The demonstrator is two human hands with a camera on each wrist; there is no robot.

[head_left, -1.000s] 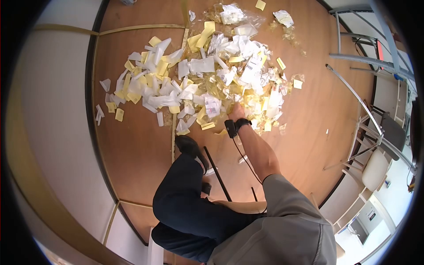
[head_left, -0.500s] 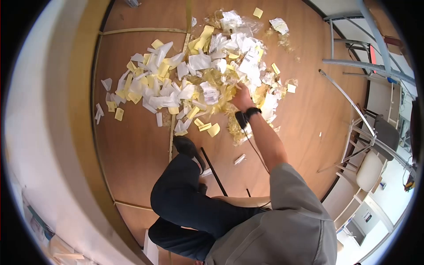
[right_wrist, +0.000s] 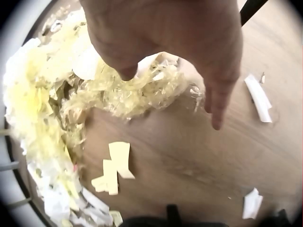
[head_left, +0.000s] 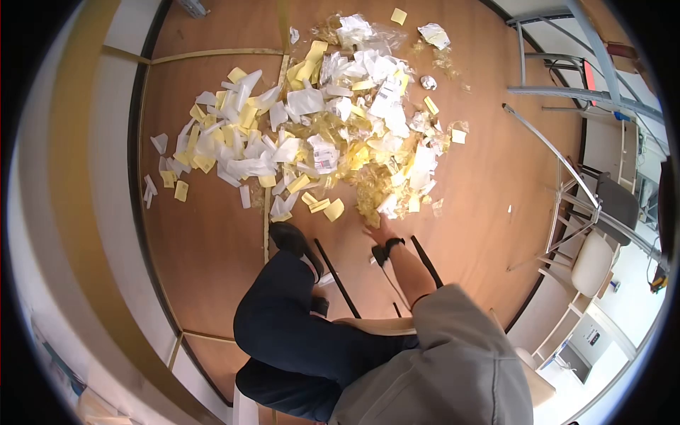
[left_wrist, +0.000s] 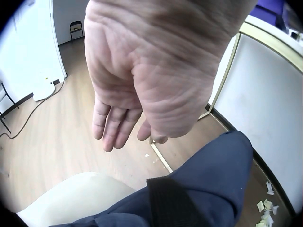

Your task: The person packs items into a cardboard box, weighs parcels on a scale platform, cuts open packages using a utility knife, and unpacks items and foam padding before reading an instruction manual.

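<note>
My right hand [head_left: 382, 232] is low over the floor at the near edge of a clump of crumpled yellow see-through film [head_left: 370, 195]. Seen from the right wrist, the hand [right_wrist: 175, 42] has its thumb and fingers spread apart, with the film [right_wrist: 137, 94] just beyond them and nothing gripped. The clump joins a wide heap of white paper scraps [head_left: 386, 106], film and yellow paper slips [head_left: 308, 71]. My left hand [left_wrist: 147, 71] hangs palm towards its camera, fingers loosely straight and holding nothing, beside the dark trouser leg [left_wrist: 213, 170]; the head view hides it.
Several yellow slips [head_left: 333, 209] lie apart near the shoe [head_left: 287, 237]. A crumpled pale ball [head_left: 428, 83] sits right of the heap. White strips [right_wrist: 258, 97] lie on the wooden floor. Metal frames [head_left: 559, 163] and chairs [head_left: 595, 273] stand at the right, a white wall at the left.
My right hand reached up into the heap, then came back towards me to the near edge, its fingers now spread. The crumpled pale ball newly shows right of the heap.
</note>
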